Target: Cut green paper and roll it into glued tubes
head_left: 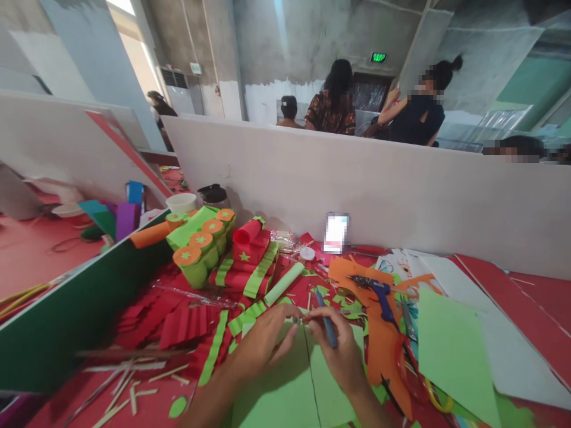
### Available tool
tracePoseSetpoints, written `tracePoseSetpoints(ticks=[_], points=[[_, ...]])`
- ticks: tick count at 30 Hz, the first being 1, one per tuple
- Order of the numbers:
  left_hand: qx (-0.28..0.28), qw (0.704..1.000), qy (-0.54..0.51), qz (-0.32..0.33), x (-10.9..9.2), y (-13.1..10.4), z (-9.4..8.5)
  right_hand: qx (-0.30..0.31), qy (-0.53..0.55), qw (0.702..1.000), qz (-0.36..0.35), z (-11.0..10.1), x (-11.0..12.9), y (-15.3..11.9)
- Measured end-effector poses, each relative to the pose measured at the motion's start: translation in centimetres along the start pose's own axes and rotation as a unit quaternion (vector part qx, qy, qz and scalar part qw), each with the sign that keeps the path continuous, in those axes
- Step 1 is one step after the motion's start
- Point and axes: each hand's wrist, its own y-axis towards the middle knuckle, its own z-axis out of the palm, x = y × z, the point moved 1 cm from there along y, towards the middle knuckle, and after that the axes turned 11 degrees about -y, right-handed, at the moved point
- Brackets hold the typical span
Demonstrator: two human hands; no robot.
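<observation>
Holding a blue pen-like tool [328, 326] in the right hand [341, 351]; left hand [270, 339] is curling close beside it, cannot tell if gripping anything. Green paper [288, 392] is lying under both hands. Glue gun [382, 298] is resting right of the right hand, paper roll [284, 284] lying just ahead of the left.

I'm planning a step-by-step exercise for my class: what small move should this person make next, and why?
Probably set down the pen-like blue tool. The right hand holds it while its fingertips are close to those of the left hand over the light green sheet, so putting it aside could free that hand for finer fingerwork.
</observation>
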Motion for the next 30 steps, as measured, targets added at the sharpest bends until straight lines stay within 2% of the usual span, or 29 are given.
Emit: tracePoseSetpoints(ticks=[4, 10, 21, 30], points=[[-0.015, 0.998, 0.006, -0.054, 0.6, -0.1, -0.1, -0.033, 0.061, 0.997, 0.044, -0.3, -1.0, -0.1], [-0.025, 0.998, -0.001, -0.053, 1.2, 0.3, -0.4, -0.025, 0.108, 0.992, 0.058, -0.4, -2.2, 0.1], [-0.001, 1.000, 0.018, -0.025, 1.7, 0.4, -0.2, 0.001, 0.076, 0.994, 0.074, -0.1, -1.7, 0.2], [0.013, 0.999, 0.008, -0.030, 1.2, 0.4, -0.3, -0.029, 0.029, 0.996, 0.073, -0.7, -1.7, 0.1]])
